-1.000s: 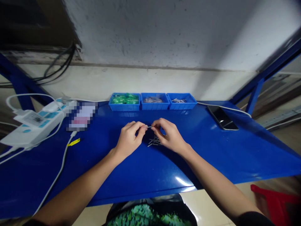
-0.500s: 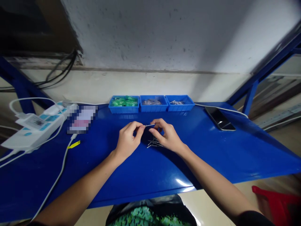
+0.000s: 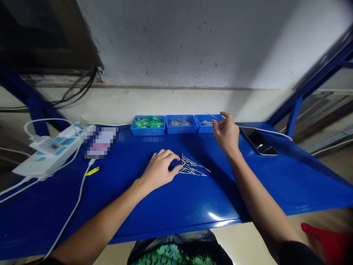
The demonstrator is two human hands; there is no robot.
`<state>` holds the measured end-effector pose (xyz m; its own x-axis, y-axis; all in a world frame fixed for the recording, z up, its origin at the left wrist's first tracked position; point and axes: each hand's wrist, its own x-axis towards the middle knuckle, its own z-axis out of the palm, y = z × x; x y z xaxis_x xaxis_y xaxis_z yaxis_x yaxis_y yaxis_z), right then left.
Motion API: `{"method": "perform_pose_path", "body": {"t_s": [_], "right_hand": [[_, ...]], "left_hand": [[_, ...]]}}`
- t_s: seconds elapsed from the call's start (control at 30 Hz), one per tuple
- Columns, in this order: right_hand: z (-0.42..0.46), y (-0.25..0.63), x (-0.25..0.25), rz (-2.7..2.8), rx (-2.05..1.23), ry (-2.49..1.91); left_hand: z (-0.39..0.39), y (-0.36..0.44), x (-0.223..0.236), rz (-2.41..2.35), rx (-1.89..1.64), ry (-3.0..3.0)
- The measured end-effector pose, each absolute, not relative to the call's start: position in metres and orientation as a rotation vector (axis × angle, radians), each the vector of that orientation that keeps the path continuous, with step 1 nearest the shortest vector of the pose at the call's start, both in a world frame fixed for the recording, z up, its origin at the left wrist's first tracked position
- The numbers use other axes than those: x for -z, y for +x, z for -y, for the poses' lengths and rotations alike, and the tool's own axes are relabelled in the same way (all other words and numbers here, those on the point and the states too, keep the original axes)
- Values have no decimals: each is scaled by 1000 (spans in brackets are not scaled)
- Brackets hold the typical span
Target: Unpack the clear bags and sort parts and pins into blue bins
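My left hand [image 3: 161, 167] rests on the blue table with thumb and forefinger apart, their tips at the left edge of a loose pile of silvery pop rivets [image 3: 190, 167]. My right hand [image 3: 227, 134] is raised over the right-hand blue bin [image 3: 205, 129], its fingers spread. One thin pop rivet [image 3: 211, 115] is in the air above that bin, tilted, its lower end close to my right fingertips; it appears to be free of them. More metal pins [image 3: 206, 123] lie inside the bin, partly hidden by my right hand.
Beside that bin stand a middle bin [image 3: 181, 129] with a clear bag and a left bin [image 3: 148, 131] with green bags. A dark phone [image 3: 259, 141] lies right. At left are a white power strip [image 3: 52, 152], a blurred-out phone [image 3: 102, 141] and its cable [image 3: 78, 198].
My hands have parted. The right one moved up and right from the left hand to the right bin, its fingers opening; the left came down to the pile, no longer holding the rivet.
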<state>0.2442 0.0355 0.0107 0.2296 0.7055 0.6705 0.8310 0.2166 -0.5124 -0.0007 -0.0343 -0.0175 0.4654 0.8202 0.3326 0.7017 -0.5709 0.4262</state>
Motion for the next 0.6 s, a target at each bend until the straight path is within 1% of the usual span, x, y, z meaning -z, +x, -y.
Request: {"method": "perform_pose_path", "body": {"t_s": [0.07,0.13,0.37,0.47,0.6], "right_hand": [[-41,256,-2,1501,77,-1676],[-39,257,8,1554,-45,-1721],[-16,210,23,2007,-415,-1316],[-10,198,23,2126,-502,-1165],[-3,195,20,2141,-551,-1025]], "left_hand": [[34,-1,21,-1318,-659,2513],[33,-3,23,-1287,-597,2530],[28,-8,24,-1261,-544,2511],[28,-5,23,-1251,-607,2469],[23,-4,22,-1267,-885,2278]]}}
